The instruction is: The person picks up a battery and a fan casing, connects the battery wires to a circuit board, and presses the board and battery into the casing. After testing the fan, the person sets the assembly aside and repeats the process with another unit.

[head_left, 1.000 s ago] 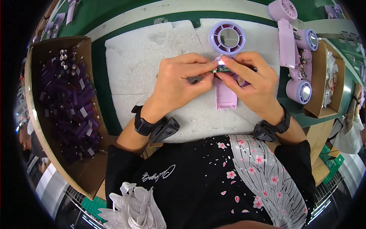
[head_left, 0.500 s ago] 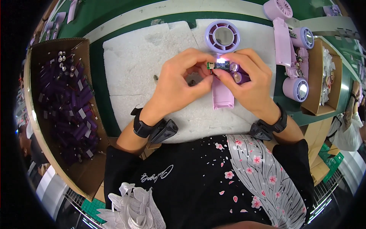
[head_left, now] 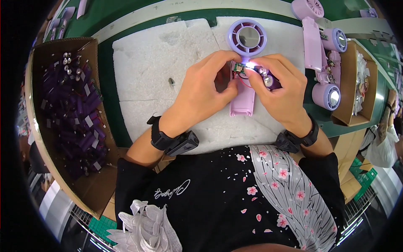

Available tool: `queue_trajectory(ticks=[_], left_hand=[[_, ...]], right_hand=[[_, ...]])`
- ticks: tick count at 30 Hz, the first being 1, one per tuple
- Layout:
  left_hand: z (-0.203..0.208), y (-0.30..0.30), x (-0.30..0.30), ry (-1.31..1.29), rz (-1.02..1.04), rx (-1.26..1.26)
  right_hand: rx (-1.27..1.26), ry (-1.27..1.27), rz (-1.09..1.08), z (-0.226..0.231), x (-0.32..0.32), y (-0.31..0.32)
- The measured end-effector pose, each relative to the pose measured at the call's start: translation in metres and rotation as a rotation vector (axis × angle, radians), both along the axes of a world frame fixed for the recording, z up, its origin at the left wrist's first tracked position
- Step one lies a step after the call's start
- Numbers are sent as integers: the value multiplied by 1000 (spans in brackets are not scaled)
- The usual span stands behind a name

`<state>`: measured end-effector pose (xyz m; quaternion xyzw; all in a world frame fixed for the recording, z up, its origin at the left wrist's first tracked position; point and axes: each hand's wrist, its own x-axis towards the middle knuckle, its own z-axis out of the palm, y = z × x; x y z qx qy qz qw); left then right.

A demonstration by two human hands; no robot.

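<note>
A glossy green surface (head_left: 105, 63) spreads across the upper frame, crossed by a whitish strip (head_left: 147, 17) that looks curved through the fisheye lens. At lower left, a green plastic crate (head_left: 102, 232) sits by a wire rack (head_left: 80, 215); at lower right, another green crate (head_left: 365, 184) shows above a second wire rack (head_left: 360, 206). Bright white streaks of light (head_left: 351, 230) gleam near both lower corners.
</note>
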<state>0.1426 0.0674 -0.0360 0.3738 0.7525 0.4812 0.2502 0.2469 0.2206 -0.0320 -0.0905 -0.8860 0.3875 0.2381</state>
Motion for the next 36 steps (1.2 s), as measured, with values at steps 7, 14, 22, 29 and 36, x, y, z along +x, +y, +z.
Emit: queue_trajectory(ticks=[7,14,22,29,36], left_hand=[[-3,-4,-6,-160,-55,83],[0,-6,-5,-235,-90,40],[2,-5,-6,-232,-71,-17],[-10,-4,-4,-238,-47,118],[-13,1,-7,-138,-21,193]], right_hand=[[55,-43,62,0,6,1],[105,-4,78,0,7,-2],[182,45,46,-3,6,-3],[246,30,35,-5,5,-4],[205,23,16,-2,2,0]])
